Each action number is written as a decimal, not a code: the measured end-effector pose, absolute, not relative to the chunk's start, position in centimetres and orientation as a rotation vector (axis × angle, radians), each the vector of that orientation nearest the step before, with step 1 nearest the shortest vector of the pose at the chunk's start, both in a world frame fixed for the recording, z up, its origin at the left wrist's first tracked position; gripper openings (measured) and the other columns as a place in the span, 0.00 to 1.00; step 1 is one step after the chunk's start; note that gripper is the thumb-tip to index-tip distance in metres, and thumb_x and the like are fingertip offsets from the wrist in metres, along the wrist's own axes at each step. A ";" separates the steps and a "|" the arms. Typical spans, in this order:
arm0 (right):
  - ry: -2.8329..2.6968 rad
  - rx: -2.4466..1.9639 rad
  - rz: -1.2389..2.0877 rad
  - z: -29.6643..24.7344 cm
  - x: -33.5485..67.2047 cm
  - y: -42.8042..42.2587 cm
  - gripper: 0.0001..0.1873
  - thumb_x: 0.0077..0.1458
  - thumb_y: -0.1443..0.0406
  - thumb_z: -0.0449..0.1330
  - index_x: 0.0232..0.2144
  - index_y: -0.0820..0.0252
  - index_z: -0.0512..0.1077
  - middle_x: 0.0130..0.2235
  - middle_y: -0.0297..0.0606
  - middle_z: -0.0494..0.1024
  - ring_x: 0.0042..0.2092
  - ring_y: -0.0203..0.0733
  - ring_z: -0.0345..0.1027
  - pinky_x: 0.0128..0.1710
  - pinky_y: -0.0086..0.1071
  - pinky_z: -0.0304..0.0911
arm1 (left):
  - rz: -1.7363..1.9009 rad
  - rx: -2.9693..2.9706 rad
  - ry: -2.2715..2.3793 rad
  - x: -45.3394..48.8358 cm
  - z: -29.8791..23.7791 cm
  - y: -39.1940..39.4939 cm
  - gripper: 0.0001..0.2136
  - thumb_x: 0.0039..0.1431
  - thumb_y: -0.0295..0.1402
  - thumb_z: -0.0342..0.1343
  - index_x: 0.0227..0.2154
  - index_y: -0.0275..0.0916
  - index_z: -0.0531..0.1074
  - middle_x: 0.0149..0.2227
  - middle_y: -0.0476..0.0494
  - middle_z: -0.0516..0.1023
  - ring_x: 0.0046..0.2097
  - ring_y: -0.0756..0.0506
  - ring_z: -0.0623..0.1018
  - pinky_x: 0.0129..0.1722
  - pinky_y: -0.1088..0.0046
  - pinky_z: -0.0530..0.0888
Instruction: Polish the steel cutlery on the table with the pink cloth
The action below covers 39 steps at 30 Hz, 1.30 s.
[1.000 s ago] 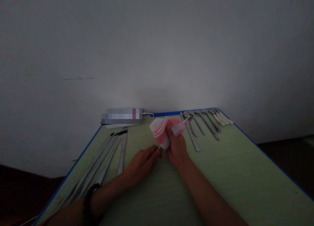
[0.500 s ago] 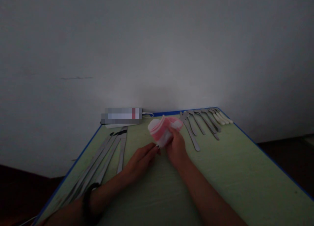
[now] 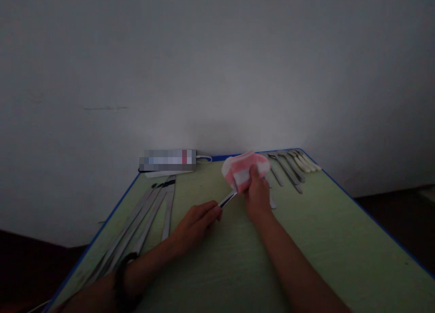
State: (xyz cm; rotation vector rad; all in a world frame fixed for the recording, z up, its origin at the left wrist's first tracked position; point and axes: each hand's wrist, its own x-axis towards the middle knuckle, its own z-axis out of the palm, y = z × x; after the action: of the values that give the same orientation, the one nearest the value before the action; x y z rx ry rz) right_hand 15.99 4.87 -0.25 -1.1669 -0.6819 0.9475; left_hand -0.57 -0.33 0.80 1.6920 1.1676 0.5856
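My left hand (image 3: pixel 199 220) pinches the handle end of a metal utensil (image 3: pixel 227 199) low over the green table (image 3: pixel 340 240). My right hand (image 3: pixel 256 193) is closed round a pink and white striped cloth (image 3: pixel 245 170), which wraps the utensil's far end. Only a short length of the shaft shows between the two hands. A dark band sits on my left wrist.
Several long metal knives (image 3: pixel 149 218) lie in a row at the left. Several spoons and utensils (image 3: pixel 288 166) lie at the far right, some with pale handles. A dark flat object with a white cable (image 3: pixel 168 161) rests against the wall at the table's blue far edge.
My right hand has slid the cloth up and to the right along the utensil, baring part of its shaft. My left hand has stayed in place, gripping the handle.
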 end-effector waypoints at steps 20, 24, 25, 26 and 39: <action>-1.098 -1.391 0.866 0.3 12.5 1.9 0.29 0.55 0.49 0.47 0.10 0.58 0.59 0.14 0.34 0.62 0.18 0.33 0.54 0.19 0.30 0.43 | 0.669 1.668 1.259 -0.3 1.1 0.3 0.16 0.59 0.46 0.42 0.26 0.40 0.65 0.20 0.52 0.62 0.23 0.50 0.63 0.22 0.76 0.60; -1.046 -1.374 0.890 0.4 14.3 3.0 0.30 0.54 0.47 0.47 0.10 0.58 0.58 0.13 0.31 0.60 0.17 0.32 0.52 0.18 0.29 0.43 | 0.627 1.661 1.195 -0.5 0.7 0.0 0.17 0.61 0.46 0.43 0.25 0.39 0.63 0.20 0.55 0.60 0.22 0.51 0.61 0.22 0.78 0.58; -1.018 -1.378 0.868 0.5 14.9 3.3 0.30 0.54 0.46 0.47 0.10 0.58 0.59 0.13 0.31 0.60 0.17 0.32 0.52 0.18 0.29 0.43 | 0.614 1.666 1.185 -0.6 0.7 0.0 0.17 0.62 0.46 0.43 0.25 0.39 0.63 0.20 0.55 0.60 0.22 0.52 0.61 0.22 0.78 0.58; -0.987 -1.388 0.841 0.5 15.4 3.6 0.30 0.53 0.46 0.47 0.10 0.59 0.59 0.13 0.31 0.60 0.17 0.32 0.52 0.18 0.29 0.43 | 0.598 1.676 1.180 -0.6 0.6 -0.1 0.17 0.62 0.45 0.43 0.25 0.39 0.64 0.20 0.56 0.60 0.23 0.52 0.61 0.22 0.78 0.58; -0.598 -1.437 0.700 -0.1 19.2 5.6 0.30 0.52 0.44 0.49 0.16 0.63 0.69 0.17 0.38 0.69 0.22 0.38 0.60 0.21 0.30 0.50 | 0.473 1.722 1.120 -0.8 1.0 -0.7 0.17 0.62 0.45 0.42 0.25 0.38 0.65 0.20 0.55 0.59 0.23 0.51 0.62 0.22 0.77 0.58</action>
State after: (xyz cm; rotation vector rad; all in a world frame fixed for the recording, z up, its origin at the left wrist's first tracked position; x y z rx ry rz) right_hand 19.24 5.62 -0.14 -1.4374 -0.5976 0.7000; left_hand -0.81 -0.74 1.01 1.7219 1.1203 0.4728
